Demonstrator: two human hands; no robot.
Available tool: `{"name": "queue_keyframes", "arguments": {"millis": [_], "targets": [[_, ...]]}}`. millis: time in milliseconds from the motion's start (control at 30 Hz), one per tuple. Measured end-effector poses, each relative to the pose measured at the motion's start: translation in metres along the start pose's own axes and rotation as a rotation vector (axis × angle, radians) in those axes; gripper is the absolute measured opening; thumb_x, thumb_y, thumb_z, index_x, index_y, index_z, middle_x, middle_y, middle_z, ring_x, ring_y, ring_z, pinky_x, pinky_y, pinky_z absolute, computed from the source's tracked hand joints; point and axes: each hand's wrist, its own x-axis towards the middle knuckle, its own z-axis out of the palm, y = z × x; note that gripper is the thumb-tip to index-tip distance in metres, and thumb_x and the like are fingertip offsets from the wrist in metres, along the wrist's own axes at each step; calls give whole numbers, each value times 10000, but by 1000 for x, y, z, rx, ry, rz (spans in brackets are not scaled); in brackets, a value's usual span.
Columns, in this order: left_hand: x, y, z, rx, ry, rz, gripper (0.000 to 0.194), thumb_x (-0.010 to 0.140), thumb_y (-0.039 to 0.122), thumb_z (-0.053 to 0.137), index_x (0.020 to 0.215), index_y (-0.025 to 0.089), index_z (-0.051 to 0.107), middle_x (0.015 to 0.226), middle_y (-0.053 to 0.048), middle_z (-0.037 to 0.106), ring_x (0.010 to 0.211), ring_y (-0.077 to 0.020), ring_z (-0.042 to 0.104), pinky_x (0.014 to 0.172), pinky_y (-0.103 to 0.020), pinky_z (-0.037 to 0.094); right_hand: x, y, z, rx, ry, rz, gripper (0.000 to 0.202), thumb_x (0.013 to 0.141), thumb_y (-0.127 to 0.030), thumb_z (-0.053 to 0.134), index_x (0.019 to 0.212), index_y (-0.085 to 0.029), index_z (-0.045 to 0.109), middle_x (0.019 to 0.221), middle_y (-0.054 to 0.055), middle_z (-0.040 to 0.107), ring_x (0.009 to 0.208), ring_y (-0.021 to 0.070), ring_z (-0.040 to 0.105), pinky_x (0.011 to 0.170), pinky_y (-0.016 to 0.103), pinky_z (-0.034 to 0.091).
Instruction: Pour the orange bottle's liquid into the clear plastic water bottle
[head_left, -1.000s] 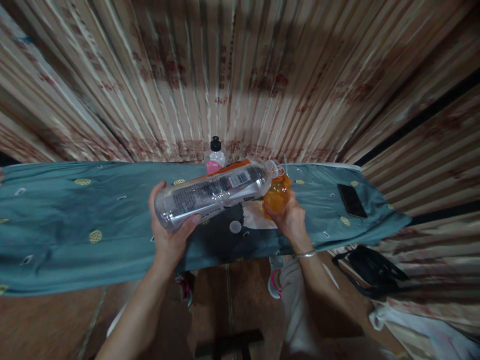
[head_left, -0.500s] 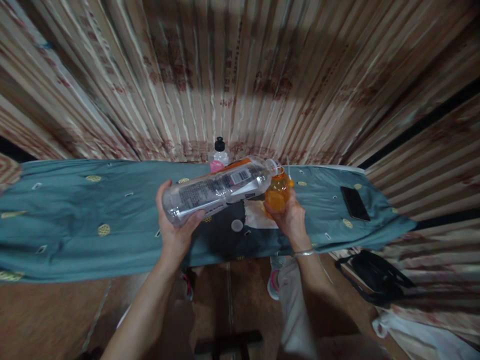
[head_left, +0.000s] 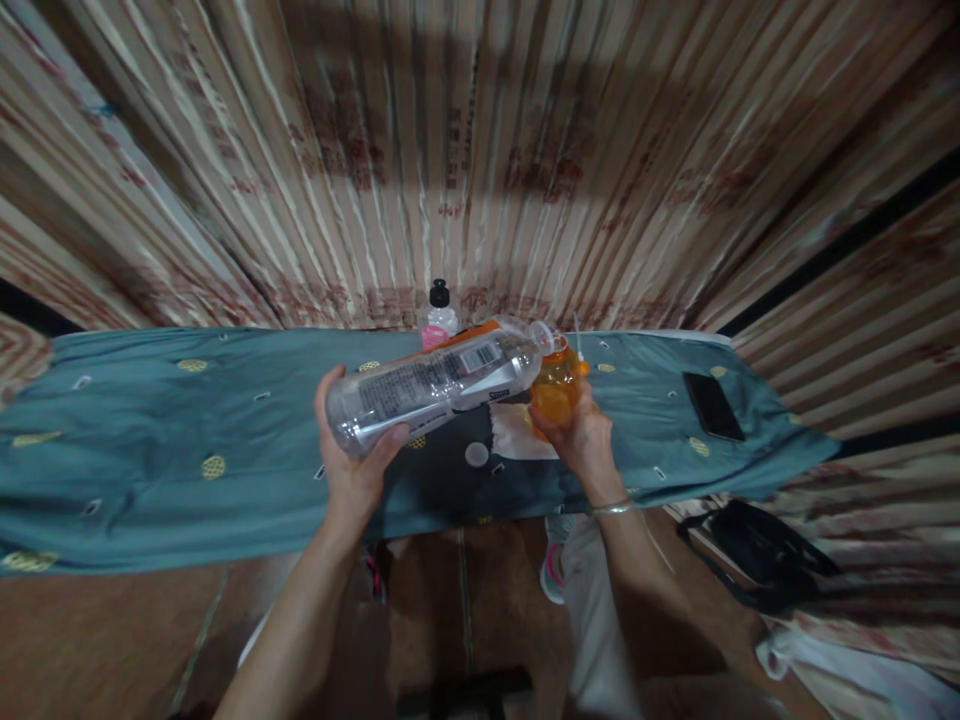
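My left hand [head_left: 354, 465] is wrapped round the base of a large clear plastic bottle [head_left: 420, 385] with a printed label and barcode. The bottle is tilted nearly flat, its uncapped mouth pointing right. That mouth meets the open top of a small orange see-through bottle [head_left: 556, 385], which my right hand [head_left: 589, 435] grips from below and the right. Whether liquid is flowing between them I cannot tell. On the cloth below lie a white round cap [head_left: 476, 455] and a pale sheet like a tissue [head_left: 517, 435], partly hidden by my right hand.
Behind the large bottle stands a clear bottle with a black cap and pink label [head_left: 440, 315]. A black phone [head_left: 712, 406] lies at the right of the green tablecloth [head_left: 262, 430]. Curtains [head_left: 420, 150] hang behind the table; a black bag [head_left: 757, 550] is at lower right.
Both hands keep the bottles mouth to mouth in nearly the same pose. The whole view has shifted slightly; nothing was taken up or let go.
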Motion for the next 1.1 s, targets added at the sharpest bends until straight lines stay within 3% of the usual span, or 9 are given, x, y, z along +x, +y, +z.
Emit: {"name": "queue_keyframes", "arguments": {"millis": [300,733,900,1100], "targets": [[2,7,-7,46,18,-57,997,633,652,942,1456,256,543,1159,-61,699,1002,-260,702,926,-405,598,-1,-3,-3,-22,-4,-43,758,931,-586,688,1455,-69,507,1011,187,803,884,327,784,757,403,615],[2,4,-12,57,-19,-59,945,675,510,953,1492,258,550,1195,-66,684,1017,-246,682,912,-373,580,-3,1,2,2,51,-90,749,935,-605,672,1451,-83,524,1052,183,807,899,320,798,789,415,652],[2,0,-12,47,-34,-78,978,664,562,939,1502,271,526,1218,-68,678,1046,-253,678,931,-375,573,-5,1,3,22,66,-78,769,974,-613,632,1508,-81,478,1136,217,809,962,327,808,808,419,656],[2,-5,-14,54,-57,-88,969,701,659,883,1518,293,510,1196,-69,672,1033,-272,663,924,-394,569,-6,1,2,23,66,-61,761,988,-641,597,1498,-85,494,1070,200,815,932,332,809,794,424,657]]}}
